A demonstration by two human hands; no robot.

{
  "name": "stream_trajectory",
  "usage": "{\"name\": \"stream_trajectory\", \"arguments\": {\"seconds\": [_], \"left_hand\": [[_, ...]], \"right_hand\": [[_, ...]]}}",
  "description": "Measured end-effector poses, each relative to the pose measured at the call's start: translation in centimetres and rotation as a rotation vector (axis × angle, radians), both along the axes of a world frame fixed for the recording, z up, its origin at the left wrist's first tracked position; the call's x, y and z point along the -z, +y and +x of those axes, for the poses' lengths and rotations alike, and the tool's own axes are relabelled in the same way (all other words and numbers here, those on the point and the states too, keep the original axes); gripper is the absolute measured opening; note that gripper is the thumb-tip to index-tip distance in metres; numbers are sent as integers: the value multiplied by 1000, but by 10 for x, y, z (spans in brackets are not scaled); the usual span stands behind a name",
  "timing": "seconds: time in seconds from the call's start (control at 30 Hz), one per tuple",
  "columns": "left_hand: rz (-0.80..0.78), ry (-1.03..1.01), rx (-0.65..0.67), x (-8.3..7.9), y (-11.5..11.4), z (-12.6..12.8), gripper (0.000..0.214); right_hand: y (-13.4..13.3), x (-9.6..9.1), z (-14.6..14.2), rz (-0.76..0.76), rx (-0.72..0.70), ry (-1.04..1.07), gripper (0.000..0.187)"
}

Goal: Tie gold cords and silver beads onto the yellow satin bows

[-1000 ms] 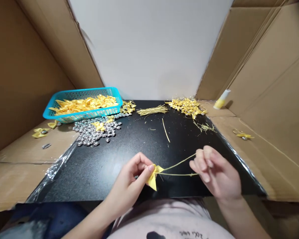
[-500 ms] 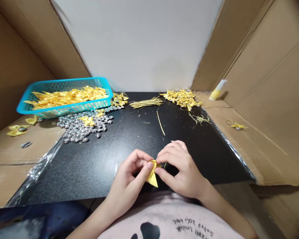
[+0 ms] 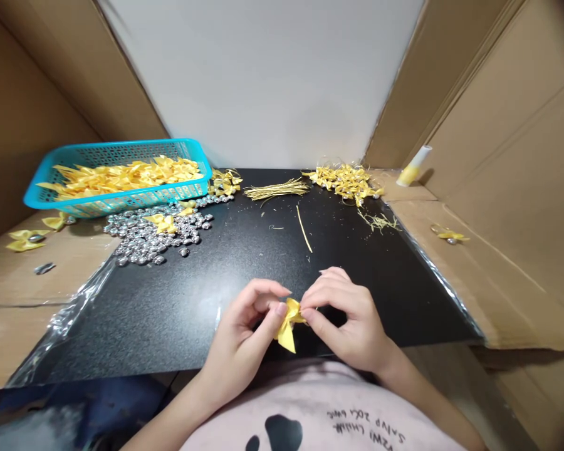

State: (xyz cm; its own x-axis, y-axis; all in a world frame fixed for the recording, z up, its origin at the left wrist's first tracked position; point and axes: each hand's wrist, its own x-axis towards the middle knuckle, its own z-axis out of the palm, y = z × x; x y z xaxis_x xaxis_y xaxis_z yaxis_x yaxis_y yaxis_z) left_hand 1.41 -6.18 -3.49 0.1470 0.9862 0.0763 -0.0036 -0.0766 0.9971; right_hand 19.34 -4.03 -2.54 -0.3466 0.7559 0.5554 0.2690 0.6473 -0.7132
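Observation:
A yellow ribbon bow [image 3: 287,332] is held above the near edge of the black table. My left hand [image 3: 251,329] grips its left side between thumb and fingers, with the index finger lifted a little off it. At the bow's right side, my right hand [image 3: 345,316] pinches with thumb and index finger; whether it has hold of the ribbon or of a thin tie there is hidden by the fingertips. A single yellow twist tie [image 3: 304,228] lies on the table beyond the hands.
Yellow bows fill a blue basket [image 3: 117,205] at back left. Silver beads [image 3: 145,235] lie before it. A bundle of yellow ties [image 3: 276,190] is at back centre, with beaded bows [image 3: 343,181] piled right of it. Cardboard walls [image 3: 512,138] stand at the sides.
My right fingertips have shifted slightly right along the bow, and more of its yellow ribbon shows. My left index finger has lifted a little. The view has tilted slightly.

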Motion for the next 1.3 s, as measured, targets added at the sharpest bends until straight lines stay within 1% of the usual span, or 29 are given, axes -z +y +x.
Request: {"name": "stream_trajectory", "arguments": {"seconds": [0.2,0.27,0.37,0.43,0.6,0.87,1.0,1.17,1.3], "left_hand": [[-78,-27,46,-1,4,3,10],[-88,-3,77,-2,4,3,11],[-60,65,106,-4,4,3,11],[-47,110,91,-5,4,3,11],[-10,183,2,-3,5,2,10],[2,286,12,-8,5,2,19],[-7,294,-9,-7,4,2,23],[-3,281,-32,-6,4,2,25],[-28,271,-23,-8,4,3,24]], "right_hand": [[0,1,0,22,40,77,9],[0,3,0,23,54,84,9],[1,5,-1,21,64,92,8],[1,6,-2,16,71,99,8],[1,6,-1,-1,66,99,7],[1,8,0,40,72,69,9],[0,8,0,97,67,77,7],[-1,5,2,207,62,100,6],[-1,4,2,310,73,110,6]]}}
